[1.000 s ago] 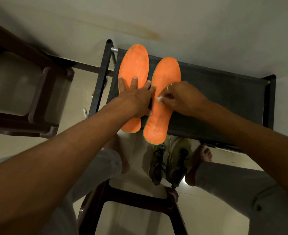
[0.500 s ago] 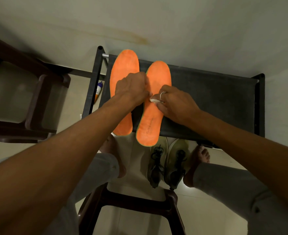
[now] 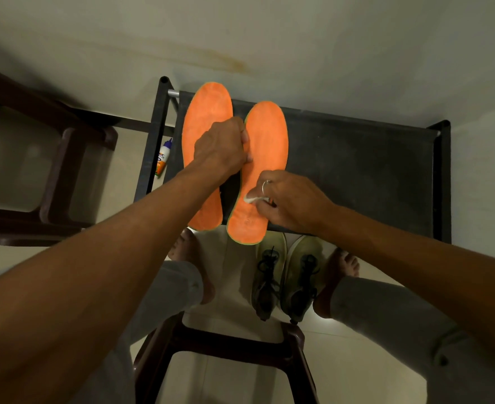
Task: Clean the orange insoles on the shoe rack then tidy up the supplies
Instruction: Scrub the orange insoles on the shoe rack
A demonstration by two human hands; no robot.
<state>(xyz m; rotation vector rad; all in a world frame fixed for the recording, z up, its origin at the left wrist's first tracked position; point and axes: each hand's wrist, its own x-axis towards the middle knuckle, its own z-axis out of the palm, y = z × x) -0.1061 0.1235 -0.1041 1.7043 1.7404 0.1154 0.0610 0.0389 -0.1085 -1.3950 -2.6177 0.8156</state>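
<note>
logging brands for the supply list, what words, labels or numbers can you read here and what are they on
Bottle on the floor left of the shoe rack: blue and orange label with print, too blurred to read.
Right insole: faint imprint near the heel, too small to read.
Nothing else shows text; the white wad in the right hand is plain.

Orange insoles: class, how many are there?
2. The left insole lies on the shoe rack under the left hand; the right insole lies beside it, under the right hand, which pinches a white wad. None seems hidden.
</note>
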